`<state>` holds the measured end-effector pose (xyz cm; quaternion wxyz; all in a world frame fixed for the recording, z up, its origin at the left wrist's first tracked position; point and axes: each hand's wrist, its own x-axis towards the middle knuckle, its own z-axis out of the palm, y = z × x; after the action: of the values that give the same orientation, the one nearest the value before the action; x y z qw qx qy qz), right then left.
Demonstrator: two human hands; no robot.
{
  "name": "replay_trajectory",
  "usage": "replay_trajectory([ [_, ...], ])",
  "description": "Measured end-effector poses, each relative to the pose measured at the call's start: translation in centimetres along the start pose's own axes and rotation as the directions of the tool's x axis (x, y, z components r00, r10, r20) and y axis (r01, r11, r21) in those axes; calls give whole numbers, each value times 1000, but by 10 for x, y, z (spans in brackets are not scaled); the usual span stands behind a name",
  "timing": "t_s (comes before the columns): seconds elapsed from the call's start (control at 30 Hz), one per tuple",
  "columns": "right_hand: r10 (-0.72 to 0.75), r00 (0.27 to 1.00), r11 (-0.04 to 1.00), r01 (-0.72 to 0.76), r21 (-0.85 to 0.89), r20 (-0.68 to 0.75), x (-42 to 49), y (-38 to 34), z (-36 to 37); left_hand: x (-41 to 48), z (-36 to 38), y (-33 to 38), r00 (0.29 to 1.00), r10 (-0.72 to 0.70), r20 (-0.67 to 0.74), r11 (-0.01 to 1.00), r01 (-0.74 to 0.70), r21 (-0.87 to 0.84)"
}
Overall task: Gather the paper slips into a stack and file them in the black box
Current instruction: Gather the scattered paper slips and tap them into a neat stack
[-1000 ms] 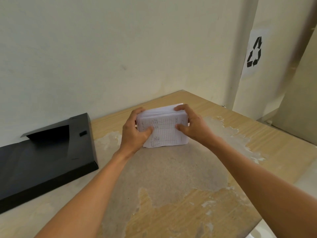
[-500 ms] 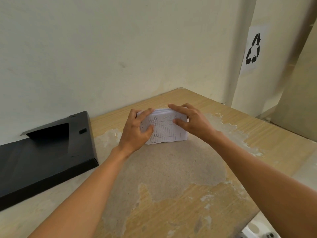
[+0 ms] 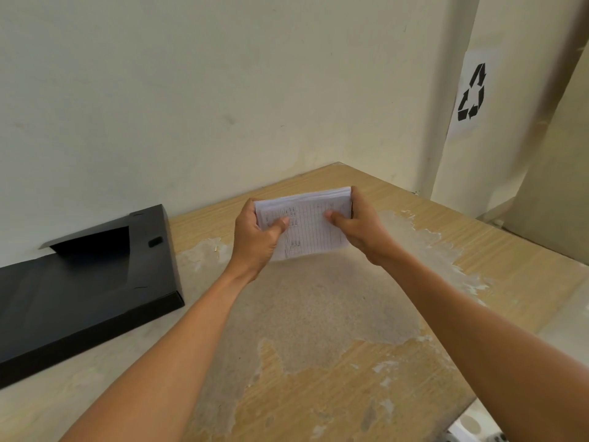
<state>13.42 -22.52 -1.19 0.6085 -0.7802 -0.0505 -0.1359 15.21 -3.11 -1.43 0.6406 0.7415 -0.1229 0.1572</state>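
Observation:
A thick stack of white paper slips [image 3: 307, 226] with printed ruled tables is held between both hands above the far middle of the table. My left hand [image 3: 255, 237] grips its left edge, thumb on the front sheet. My right hand [image 3: 363, 228] grips the right edge, thumb also on the front. The stack tilts up towards me, its lower edge just above or on the tabletop. The black box [image 3: 83, 282] lies open at the left, against the wall, about a hand's width from my left hand.
The wooden table [image 3: 398, 371] has a worn, peeling top and ends at the right and near right. A wall runs close behind it. A sheet with a recycling symbol [image 3: 471, 92] hangs on the wall at the right.
The stack stood upright, then was pressed down flat on the table with fingers over its top, and is now lifted and tilted up again with both hands at its sides.

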Motion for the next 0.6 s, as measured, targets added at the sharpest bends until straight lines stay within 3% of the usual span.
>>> replay_trajectory([
  [0.2,-58,998,998,58,35,22,-3,7,-3,-8,-6,-11,999,-39,23,998,40,-46],
  [0.37,-202,976,909,217,-355,79,-4,-1,-1,-15,10,-3,999,-35,13,999,35,-25],
  [0.47,-199,979,932,203,-302,45,-7,4,-3,-14,11,-9,999,-46,7,998,46,-35],
  [0.6,-84,996,974,84,-209,6,-10,13,-2,-19,13,-11,996,-68,51,998,68,18],
])
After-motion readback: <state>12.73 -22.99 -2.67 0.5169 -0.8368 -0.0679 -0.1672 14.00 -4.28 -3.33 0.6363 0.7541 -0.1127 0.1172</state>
